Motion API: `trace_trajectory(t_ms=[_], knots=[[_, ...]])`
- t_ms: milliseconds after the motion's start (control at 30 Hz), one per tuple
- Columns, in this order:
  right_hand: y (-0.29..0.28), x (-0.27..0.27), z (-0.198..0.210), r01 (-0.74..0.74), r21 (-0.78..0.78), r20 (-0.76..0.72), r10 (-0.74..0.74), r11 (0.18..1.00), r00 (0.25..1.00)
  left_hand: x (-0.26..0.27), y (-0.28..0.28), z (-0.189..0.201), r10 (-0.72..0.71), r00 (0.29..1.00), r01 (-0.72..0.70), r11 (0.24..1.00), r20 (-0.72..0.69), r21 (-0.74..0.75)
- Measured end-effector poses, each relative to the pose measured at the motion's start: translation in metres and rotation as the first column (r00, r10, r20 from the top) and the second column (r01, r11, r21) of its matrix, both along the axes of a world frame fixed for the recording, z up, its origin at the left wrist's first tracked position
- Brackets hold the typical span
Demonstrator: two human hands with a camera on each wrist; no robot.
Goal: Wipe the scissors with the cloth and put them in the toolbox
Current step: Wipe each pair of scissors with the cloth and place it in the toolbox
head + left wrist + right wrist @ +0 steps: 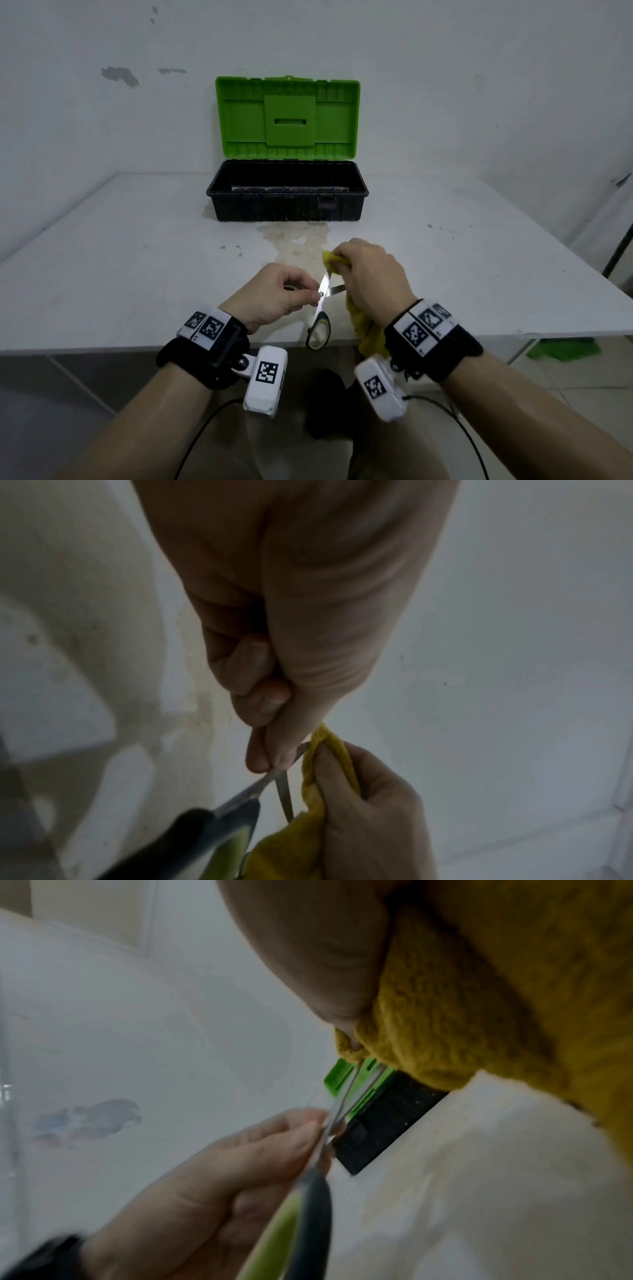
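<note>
The scissors [319, 322], with black and lime handles, hang over the table's near edge with their blades slightly apart. My left hand [313, 293] pinches them at the pivot between thumb and forefinger; in the left wrist view that pinch [274, 761] sits just above the blades of the scissors [284, 794]. My right hand [346, 265] grips the yellow cloth [366, 329], bunched round the tips of the blades. In the right wrist view the cloth [479, 1001] covers the ends of the scissors [346, 1093]. The black toolbox [287, 205] stands open at the back, its green lid [287, 116] upright.
The white table [137, 274] has a stained patch [294, 240] between the toolbox and my hands. A wall rises right behind the toolbox. Something green [565, 353] lies on the floor beyond the table's right corner.
</note>
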State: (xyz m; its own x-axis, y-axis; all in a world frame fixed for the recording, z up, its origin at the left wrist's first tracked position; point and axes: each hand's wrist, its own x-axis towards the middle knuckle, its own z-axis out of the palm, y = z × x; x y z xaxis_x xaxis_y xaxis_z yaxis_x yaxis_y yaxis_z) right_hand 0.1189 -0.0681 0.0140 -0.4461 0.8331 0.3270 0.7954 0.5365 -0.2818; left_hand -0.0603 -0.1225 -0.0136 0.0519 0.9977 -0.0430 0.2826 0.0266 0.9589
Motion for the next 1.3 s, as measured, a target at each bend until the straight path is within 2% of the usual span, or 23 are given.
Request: trace_trajectory(t_ms=[67, 133, 200, 267, 333, 433, 533, 667, 833, 1067, 1133, 1233, 1300], knots=[[0.014, 0.003, 0.007, 0.086, -0.005, -0.031, -0.086, 0.996, 0.996, 0.002, 0.0, -0.002, -0.001, 1.0, 0.001, 1.0, -0.002, -0.019], [0.015, 0.007, 0.013, 0.099, 0.002, -0.092, -0.098, 0.995, 0.991, 0.002, 0.0, -0.002, 0.021, 1.0, -0.02, 0.999, 0.014, -0.048], [0.004, 0.009, 0.015, 0.018, 0.014, -0.122, -0.016, 1.0, 0.992, 0.0, 0.0, -0.001, 0.046, 0.997, -0.042, 0.997, 0.06, -0.068], [-0.014, 0.006, 0.011, -0.096, -0.014, -0.061, 0.095, 0.995, 0.994, -0.002, 0.001, 0.001, 0.059, 0.993, -0.052, 0.996, 0.103, -0.072], [-0.024, 0.002, 0.002, -0.147, -0.053, 0.013, 0.148, 0.988, 0.989, -0.002, 0.001, 0.002, 0.041, 0.995, -0.036, 0.998, 0.094, -0.051], [-0.019, 0.0, -0.003, -0.074, -0.022, 0.019, 0.074, 0.997, 0.997, 0.001, 0.001, 0.001, 0.005, 1.0, -0.005, 1.0, 0.022, -0.015], [-0.002, -0.001, 0.004, 0.058, -0.014, -0.024, -0.059, 0.998, 0.998, 0.004, -0.003, -0.002, -0.029, 1.0, 0.029, 0.999, 0.013, -0.014], [0.012, 0.003, 0.017, 0.166, -0.023, -0.093, -0.168, 0.986, 0.981, 0.005, -0.004, -0.007, 0.03, 0.999, -0.028, 0.998, 0.025, -0.061], [-0.002, -0.002, 0.013, 0.118, -0.054, -0.13, -0.124, 0.992, 0.984, 0.004, -0.002, -0.007, 0.056, 0.994, -0.052, 0.998, 0.089, -0.04], [-0.02, -0.003, -0.002, -0.019, -0.238, -0.174, -0.023, 0.971, 0.985, 0.003, 0.003, -0.008, 0.101, 0.994, -0.103, 0.994, 0.04, 0.049], [-0.016, 0.0, 0.001, -0.005, -0.258, -0.195, -0.047, 0.966, 0.98, 0.004, 0.002, -0.01, 0.094, 0.995, -0.095, 0.994, 0.038, 0.047], [0.001, 0.003, 0.012, 0.081, -0.205, -0.273, -0.137, 0.975, 0.952, 0.009, 0.001, -0.009, 0.076, 0.997, -0.078, 0.995, 0.029, 0.068], [0.006, 0.001, 0.014, 0.076, -0.222, -0.283, -0.139, 0.972, 0.949, 0.011, 0.002, -0.006, 0.072, 0.997, -0.076, 0.993, 0.041, 0.088]])
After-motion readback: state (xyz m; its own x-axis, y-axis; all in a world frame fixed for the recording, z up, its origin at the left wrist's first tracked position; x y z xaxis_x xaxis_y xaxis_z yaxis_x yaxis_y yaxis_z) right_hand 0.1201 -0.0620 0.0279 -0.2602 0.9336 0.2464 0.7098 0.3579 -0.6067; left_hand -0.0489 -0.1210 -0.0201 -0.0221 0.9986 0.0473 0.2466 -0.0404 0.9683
